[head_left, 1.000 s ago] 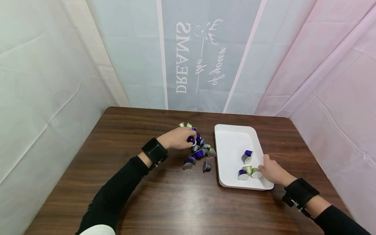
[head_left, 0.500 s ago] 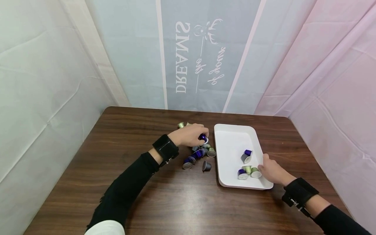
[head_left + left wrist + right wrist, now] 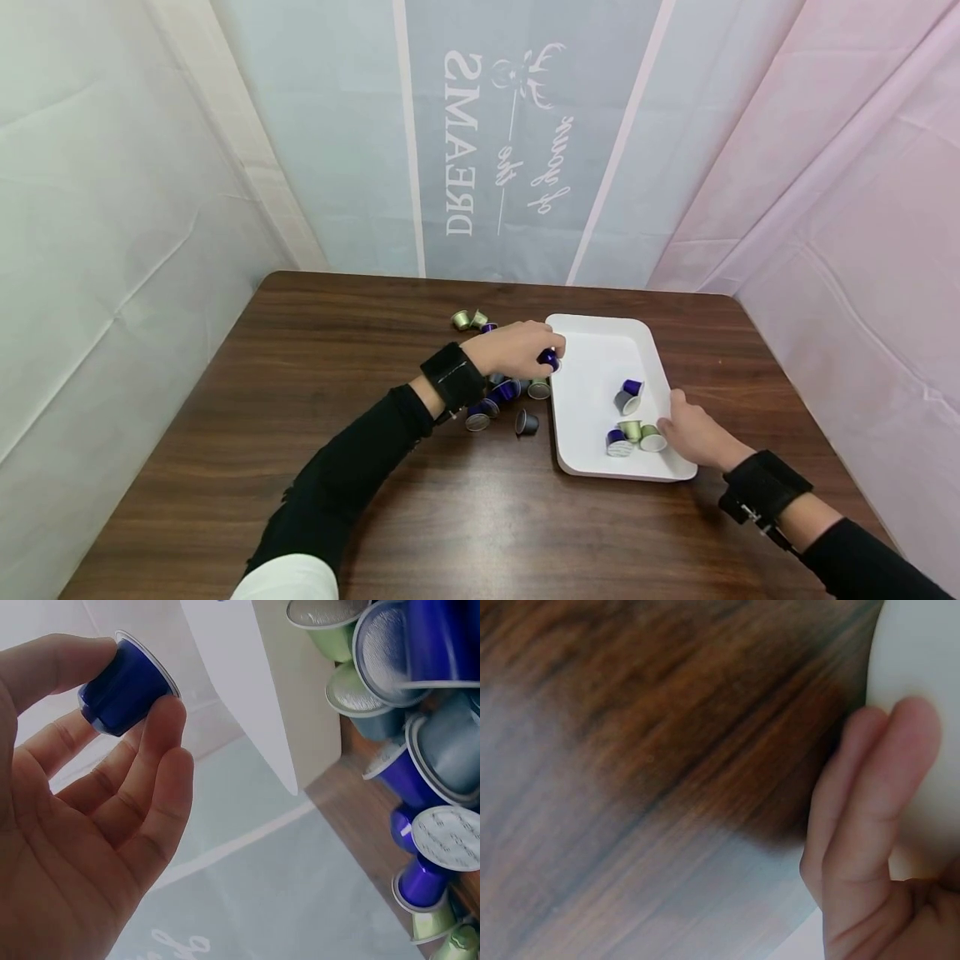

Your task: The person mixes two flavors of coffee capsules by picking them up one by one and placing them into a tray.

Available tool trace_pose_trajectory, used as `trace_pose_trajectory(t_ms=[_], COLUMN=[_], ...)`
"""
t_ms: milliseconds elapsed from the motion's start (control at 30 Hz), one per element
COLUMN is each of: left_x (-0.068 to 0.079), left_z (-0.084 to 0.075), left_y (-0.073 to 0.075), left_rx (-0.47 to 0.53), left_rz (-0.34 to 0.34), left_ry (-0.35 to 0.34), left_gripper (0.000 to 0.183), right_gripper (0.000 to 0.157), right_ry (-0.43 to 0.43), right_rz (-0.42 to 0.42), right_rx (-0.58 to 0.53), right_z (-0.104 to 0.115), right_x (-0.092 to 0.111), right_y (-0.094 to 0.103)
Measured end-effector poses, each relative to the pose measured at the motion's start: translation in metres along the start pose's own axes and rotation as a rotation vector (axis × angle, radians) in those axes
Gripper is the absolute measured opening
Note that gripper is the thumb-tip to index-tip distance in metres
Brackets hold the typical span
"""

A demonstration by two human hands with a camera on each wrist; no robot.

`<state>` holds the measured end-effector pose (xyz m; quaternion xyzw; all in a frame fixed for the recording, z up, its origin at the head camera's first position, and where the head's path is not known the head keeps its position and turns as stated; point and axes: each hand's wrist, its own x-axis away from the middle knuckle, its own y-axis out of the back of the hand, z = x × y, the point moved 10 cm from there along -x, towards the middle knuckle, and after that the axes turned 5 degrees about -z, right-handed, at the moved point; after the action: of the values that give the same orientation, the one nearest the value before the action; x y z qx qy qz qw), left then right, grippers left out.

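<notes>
One blue capsule, grip of the left hand clamped on it, right hand pinching the white tray (five capsules inside), more capsules piled on the table.

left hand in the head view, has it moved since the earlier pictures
Yes, rightward: judged against the white tray, the left hand, pinching a blue capsule, has moved closer and now reaches its left rim.

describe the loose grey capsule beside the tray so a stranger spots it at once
On the brown wooden table, find the white tray. Just outside its left edge lies a dark grey capsule on its side. Unlike the bunched capsules nearby, it lies alone, touching none.
</notes>
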<state>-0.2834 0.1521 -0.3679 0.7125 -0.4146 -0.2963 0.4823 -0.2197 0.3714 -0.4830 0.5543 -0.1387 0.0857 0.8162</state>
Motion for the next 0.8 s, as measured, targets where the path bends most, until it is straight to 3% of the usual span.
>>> trace_pose_trajectory(t_ms=[533, 800], left_x=[-0.034, -0.044], left_z=[-0.029, -0.042], left_y=[-0.023, -0.035], left_rx=[-0.059, -0.101], left_rz=[0.058, 0.078], left_ry=[-0.064, -0.084], left_gripper=[0.017, 0.015], right_gripper=[0.052, 0.051], right_ry=[0.018, 0.014], right_rz=[-0.006, -0.01], right_rx=[-0.006, -0.002], right_z=[-0.001, -0.001], right_x=[-0.002, -0.002], right_y=[0.002, 0.002])
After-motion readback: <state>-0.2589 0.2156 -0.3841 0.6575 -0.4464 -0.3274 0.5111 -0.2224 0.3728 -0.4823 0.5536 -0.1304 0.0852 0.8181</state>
